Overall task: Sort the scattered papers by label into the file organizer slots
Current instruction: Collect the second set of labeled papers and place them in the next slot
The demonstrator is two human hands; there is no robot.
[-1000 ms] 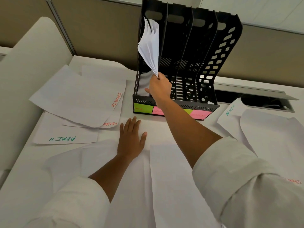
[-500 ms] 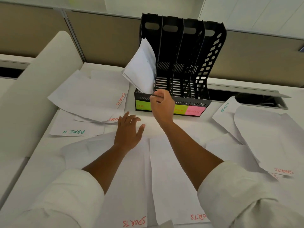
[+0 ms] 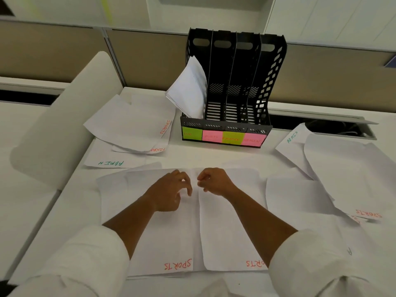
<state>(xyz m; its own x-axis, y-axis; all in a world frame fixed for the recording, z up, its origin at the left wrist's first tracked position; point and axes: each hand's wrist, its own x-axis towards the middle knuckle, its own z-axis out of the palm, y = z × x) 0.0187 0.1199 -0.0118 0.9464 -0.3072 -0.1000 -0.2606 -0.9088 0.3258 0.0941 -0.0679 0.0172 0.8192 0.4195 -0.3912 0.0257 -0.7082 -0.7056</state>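
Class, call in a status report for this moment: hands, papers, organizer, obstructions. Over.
Left hand and right hand empty, fingers curled over two white SPORTS-labelled sheets. Black four-slot file organizer: white paper stack in leftmost slot only. Nothing blocking slots.

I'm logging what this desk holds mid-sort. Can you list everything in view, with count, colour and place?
file organizer: one, black, four slots, back centre of the desk.
sticky labels: four, green and pink alternating, on the organizer's front.
filed papers: one white bundle, leaning in the leftmost slot.
left paper pile: several white sheets, marked SPORTS, ADMIN and a cut-off word.
right paper pile: several white sheets, marked ADMIN and SPORTS.
front SPORTS sheets: two, white, side by side under the hands.
desk: one, white.
left hand: empty, fingers curled, over the front sheets.
right hand: empty, likewise.
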